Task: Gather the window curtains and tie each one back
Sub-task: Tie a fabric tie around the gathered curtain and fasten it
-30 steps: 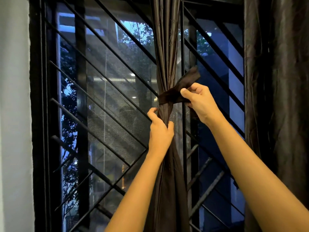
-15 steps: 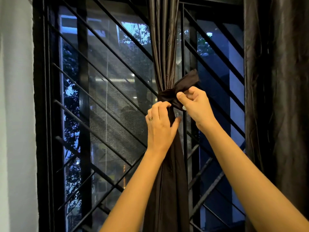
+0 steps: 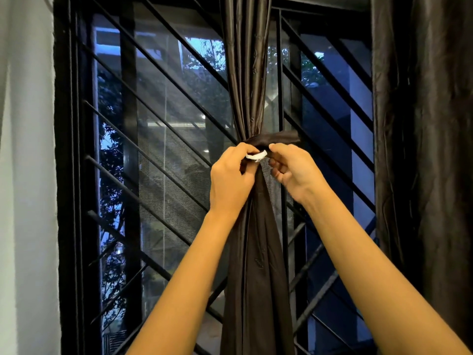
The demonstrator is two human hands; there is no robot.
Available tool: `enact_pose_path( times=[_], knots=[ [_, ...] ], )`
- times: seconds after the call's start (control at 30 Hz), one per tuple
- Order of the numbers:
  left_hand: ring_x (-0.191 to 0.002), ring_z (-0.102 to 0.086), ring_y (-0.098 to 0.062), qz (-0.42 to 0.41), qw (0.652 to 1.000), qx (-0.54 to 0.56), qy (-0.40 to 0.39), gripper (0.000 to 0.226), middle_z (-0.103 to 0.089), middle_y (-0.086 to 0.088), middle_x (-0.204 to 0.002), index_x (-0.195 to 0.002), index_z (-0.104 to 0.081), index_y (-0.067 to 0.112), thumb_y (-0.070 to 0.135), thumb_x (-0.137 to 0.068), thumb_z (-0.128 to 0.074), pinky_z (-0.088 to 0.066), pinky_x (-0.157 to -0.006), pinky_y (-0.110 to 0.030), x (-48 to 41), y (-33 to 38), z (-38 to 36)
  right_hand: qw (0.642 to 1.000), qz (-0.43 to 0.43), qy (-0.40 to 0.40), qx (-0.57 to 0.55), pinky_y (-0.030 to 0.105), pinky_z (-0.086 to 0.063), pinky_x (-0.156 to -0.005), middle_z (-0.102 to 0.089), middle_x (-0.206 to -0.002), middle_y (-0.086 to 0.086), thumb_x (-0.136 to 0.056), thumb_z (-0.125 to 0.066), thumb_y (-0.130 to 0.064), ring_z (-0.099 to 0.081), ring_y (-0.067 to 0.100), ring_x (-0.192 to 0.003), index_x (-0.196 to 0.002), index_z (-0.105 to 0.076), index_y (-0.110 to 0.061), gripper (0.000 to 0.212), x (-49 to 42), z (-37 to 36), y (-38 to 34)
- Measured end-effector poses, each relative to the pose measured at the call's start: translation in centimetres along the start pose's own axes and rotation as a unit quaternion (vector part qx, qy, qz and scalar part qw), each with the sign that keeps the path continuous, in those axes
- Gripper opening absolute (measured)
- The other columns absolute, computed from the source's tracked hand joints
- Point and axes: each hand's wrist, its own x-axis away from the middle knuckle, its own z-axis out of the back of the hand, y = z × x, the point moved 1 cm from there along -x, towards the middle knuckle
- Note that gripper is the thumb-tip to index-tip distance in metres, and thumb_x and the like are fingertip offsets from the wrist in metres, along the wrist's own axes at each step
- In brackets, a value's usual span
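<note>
Head view: left hand point(image 3: 231, 180) and right hand point(image 3: 294, 172), each grip pinching the tie-back point(image 3: 279, 137) round the curtain point(image 3: 249, 85); ends likely need joining next

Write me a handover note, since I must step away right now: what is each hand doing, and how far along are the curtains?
Left hand: pinches the white tab at the band.
Right hand: pinches the end of the dark tie-back.
Middle curtain: gathered into one bunch, with the tie-back wrapped round it.
Done: gathering and wrapping.
Left: fasten the ends, which are not yet joined, then gather and tie the right curtain, which hangs loose.
</note>
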Motion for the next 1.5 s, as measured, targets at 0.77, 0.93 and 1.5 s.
enact_pose_path(
  times=[0.77, 0.93, 1.5],
  knots=[
    [-0.078, -0.044, -0.024, -0.148, 0.937, -0.107, -0.298, 0.018, -0.055, -0.002, -0.084, -0.097, -0.046, 0.019, 0.011, -0.083, -0.04, -0.037, -0.071, -0.037, -6.0, -1.3, 2.9, 0.988, 0.131, -0.048, -0.071, 0.032, -0.055, -0.087, -0.073, -0.085, 0.004, -0.088, -0.057, 0.002, -0.07, 0.018, -0.088, -0.093, -0.07, -0.007, 0.016, 2.9, -1.5, 3.8],
    [-0.073, -0.042, -0.02, -0.148, 0.94, -0.111, -0.285, 0.014, -0.057, -0.006, -0.083, -0.1, -0.049, 0.012, 0.003, -0.09, -0.045, -0.024, -0.065, -0.02, -5.9, -0.5, 3.0, 0.927, 0.279, 0.051, 0.245, 0.022, -0.05, -0.085, -0.07, -0.092, 0.0, -0.078, -0.069, -0.012, -0.064, 0.007, -0.086, -0.092, -0.074, -0.018, 0.015, 2.0, -1.4, 3.5],
    [-0.086, -0.045, -0.012, -0.018, 0.985, 0.0, -0.172, 0.019, -0.058, 0.004, -0.088, -0.09, -0.053, 0.015, -0.002, -0.082, -0.052, -0.032, -0.071, -0.008, -1.9, -0.5, 1.7, 0.909, 0.256, 0.187, 0.271, 0.038, -0.054, -0.071, -0.072, -0.074, -0.006, -0.074, -0.074, -0.022, -0.066, 0.009, -0.07, -0.085, -0.077, -0.018, 0.012, 1.3, -2.5, 3.9]
  ],
)
